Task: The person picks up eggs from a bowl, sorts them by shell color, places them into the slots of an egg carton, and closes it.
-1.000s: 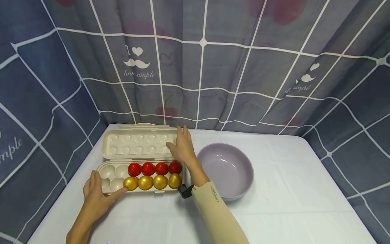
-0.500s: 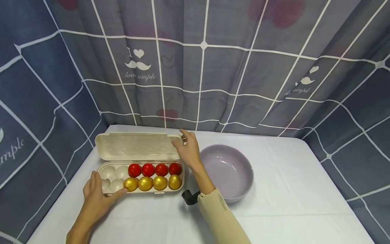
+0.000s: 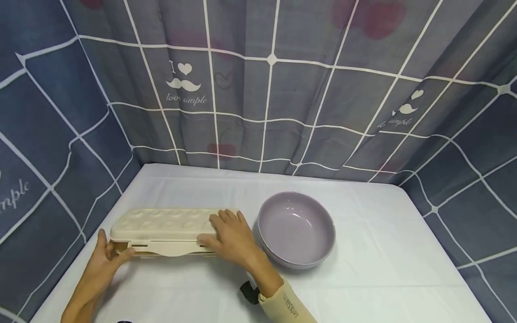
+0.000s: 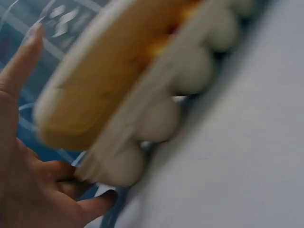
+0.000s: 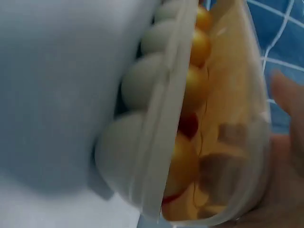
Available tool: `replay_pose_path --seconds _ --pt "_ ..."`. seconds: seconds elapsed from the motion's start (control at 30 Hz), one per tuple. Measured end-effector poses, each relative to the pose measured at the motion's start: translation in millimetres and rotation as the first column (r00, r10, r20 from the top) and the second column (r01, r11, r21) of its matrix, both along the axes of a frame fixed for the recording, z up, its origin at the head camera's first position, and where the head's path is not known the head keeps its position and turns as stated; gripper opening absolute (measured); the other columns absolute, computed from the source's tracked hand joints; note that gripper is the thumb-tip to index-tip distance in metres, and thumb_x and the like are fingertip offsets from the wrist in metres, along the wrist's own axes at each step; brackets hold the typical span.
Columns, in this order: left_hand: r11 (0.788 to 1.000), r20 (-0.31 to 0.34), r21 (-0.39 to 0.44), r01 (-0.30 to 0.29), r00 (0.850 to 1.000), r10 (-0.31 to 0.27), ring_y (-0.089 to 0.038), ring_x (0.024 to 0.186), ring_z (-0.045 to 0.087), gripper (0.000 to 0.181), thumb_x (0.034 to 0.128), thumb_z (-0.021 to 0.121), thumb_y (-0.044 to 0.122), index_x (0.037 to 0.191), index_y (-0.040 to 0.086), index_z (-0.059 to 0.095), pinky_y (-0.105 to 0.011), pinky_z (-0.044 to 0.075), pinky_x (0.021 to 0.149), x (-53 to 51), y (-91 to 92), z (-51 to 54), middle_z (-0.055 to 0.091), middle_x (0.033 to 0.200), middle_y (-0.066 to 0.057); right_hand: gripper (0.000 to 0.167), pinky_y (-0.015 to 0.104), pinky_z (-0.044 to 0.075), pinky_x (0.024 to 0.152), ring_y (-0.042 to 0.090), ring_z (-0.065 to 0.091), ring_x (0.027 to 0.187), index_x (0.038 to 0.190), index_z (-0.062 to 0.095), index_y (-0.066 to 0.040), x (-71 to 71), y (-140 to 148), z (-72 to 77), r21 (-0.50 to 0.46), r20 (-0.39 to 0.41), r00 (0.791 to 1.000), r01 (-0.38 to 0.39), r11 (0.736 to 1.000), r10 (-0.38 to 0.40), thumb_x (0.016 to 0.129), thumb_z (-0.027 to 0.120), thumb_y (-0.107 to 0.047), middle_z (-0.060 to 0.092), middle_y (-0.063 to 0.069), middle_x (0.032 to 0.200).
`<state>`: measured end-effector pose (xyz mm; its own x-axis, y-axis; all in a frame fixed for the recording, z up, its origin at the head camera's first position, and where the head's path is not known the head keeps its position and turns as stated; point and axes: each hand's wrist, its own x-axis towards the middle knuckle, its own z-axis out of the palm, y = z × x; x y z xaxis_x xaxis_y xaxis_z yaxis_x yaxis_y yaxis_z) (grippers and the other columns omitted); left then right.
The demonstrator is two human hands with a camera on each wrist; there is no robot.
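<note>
A cream plastic egg carton [image 3: 171, 247] lies on the table with its lid [image 3: 161, 223] swung down over most of the tray. My left hand [image 3: 97, 264] holds the carton's left end, thumb in front and fingers at the side. My right hand [image 3: 232, 237] grips the lid's right end, thumb on the front edge and fingers on top. Through the gap under the lid, the right wrist view shows gold eggs [image 5: 195, 90] and a bit of a red one [image 5: 189, 124]. In the head view the lid hides the eggs.
A round lilac bowl [image 3: 296, 229] stands right of the carton, close to my right forearm. White cloth covers the table [image 3: 363, 251]. Grey-blue checked curtains [image 3: 242, 89] hang behind and at both sides.
The lid, standing back with the red and gold eggs in view, has swung forward and down over them. My right hand came toward me with it; my left hand shifted slightly left.
</note>
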<state>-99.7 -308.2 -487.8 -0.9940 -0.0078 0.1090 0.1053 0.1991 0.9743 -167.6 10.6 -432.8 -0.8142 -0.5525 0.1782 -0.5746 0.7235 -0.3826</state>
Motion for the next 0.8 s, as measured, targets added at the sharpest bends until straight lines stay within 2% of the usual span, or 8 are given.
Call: replay_pose_path --seconds 0.1,0.17,0.2,0.23,0.37,0.5,0.63,0.8 --pt "0.996 0.005 0.081 -0.027 1.0 0.027 -0.04 0.144 -0.009 0.1 0.1017 0.051 0.003 0.146 0.027 -0.036 -0.011 0.017 0.107 2.8 -6.7 1.7 -0.026 0.155 -0.025 0.068 0.055 0.024 0.114 0.029 0.036 0.14 0.142 0.051 -0.023 9.7 -3 -6.4 0.162 -0.064 0.998 0.005 0.987 0.005 0.087 0.062 -0.062 0.045 0.015 0.149" --pt "0.992 -0.021 -0.1 -0.082 0.997 0.081 -0.048 0.141 -0.012 0.104 0.0985 0.061 0.011 0.151 0.023 -0.027 -0.026 0.016 0.115 3.1 -2.6 2.6 -0.03 0.156 -0.019 0.072 0.055 0.024 0.114 0.03 0.033 0.142 0.142 0.049 -0.027 13.9 -4 -11.7 0.21 -0.091 0.996 0.009 0.978 0.01 0.082 0.069 -0.06 0.041 0.016 0.151" --pt "0.965 -0.027 -0.233 -0.116 0.993 0.113 -0.052 0.141 -0.011 0.106 0.0953 0.068 0.017 0.155 0.021 -0.02 -0.037 0.013 0.118 3.9 2.3 3.2 -0.029 0.157 -0.016 0.073 0.055 0.024 0.114 0.03 0.032 0.143 0.142 0.048 -0.027 15.6 -4 -15.1 0.223 -0.104 0.995 0.011 0.975 0.012 0.08 0.072 -0.058 0.041 0.016 0.152" --pt "0.92 -0.051 -0.368 -0.137 0.991 0.128 -0.055 0.14 -0.008 0.107 0.091 0.073 0.022 0.157 0.016 -0.01 -0.045 0.009 0.119 4.5 7.8 3.7 -0.026 0.159 -0.017 0.073 0.056 0.025 0.114 0.03 0.032 0.143 0.141 0.049 -0.028 17.2 -4 -18.2 0.233 -0.123 0.992 0.014 0.972 0.015 0.079 0.074 -0.056 0.041 0.016 0.152" --pt "0.642 -0.184 -0.742 -0.193 0.979 0.082 -0.052 0.144 -0.003 0.097 0.0785 0.081 0.045 0.15 -0.001 0.036 -0.074 -0.005 0.106 7.2 26.8 8.1 0.003 0.161 -0.026 0.072 0.056 0.025 0.113 0.03 0.032 0.143 0.138 0.051 -0.028 21.5 -3 -30.9 0.223 -0.185 0.983 0.029 0.974 0.013 0.076 0.08 -0.051 0.043 0.017 0.15" --pt "0.478 -0.252 -0.854 -0.205 0.967 -0.035 -0.041 0.146 0.017 0.082 0.0763 0.081 0.042 0.137 -0.005 0.053 -0.067 -0.006 0.111 5.9 32.3 15.5 0.039 0.149 -0.028 0.072 0.056 0.024 0.113 0.03 0.033 0.143 0.137 0.052 -0.028 21.5 -3 -36.5 0.187 -0.223 0.975 0.055 0.981 -0.012 0.074 0.083 -0.047 0.044 0.016 0.15" --pt "0.44 -0.241 -0.881 -0.173 0.965 -0.105 -0.047 0.134 0.036 0.081 0.0746 0.083 0.034 0.135 -0.011 0.052 -0.055 0.002 0.117 3.4 34.7 17.3 0.047 0.139 -0.033 0.07 0.058 0.027 0.112 0.03 0.037 0.14 0.133 0.056 -0.027 21.2 -4 -37.5 0.172 -0.251 0.968 0.07 0.983 -0.024 0.072 0.086 -0.044 0.048 0.016 0.147" --pt "0.449 -0.214 -0.882 -0.145 0.971 -0.107 -0.059 0.126 0.037 0.082 0.07 0.087 0.023 0.138 -0.006 0.05 -0.06 0.018 0.113 0.1 44.2 21.1 0.045 0.135 -0.04 0.068 0.06 0.031 0.109 0.031 0.041 0.138 0.128 0.059 -0.024 21.9 -7 -38.4 0.149 -0.282 0.959 0.074 0.986 -0.03 0.069 0.088 -0.044 0.052 0.016 0.142"
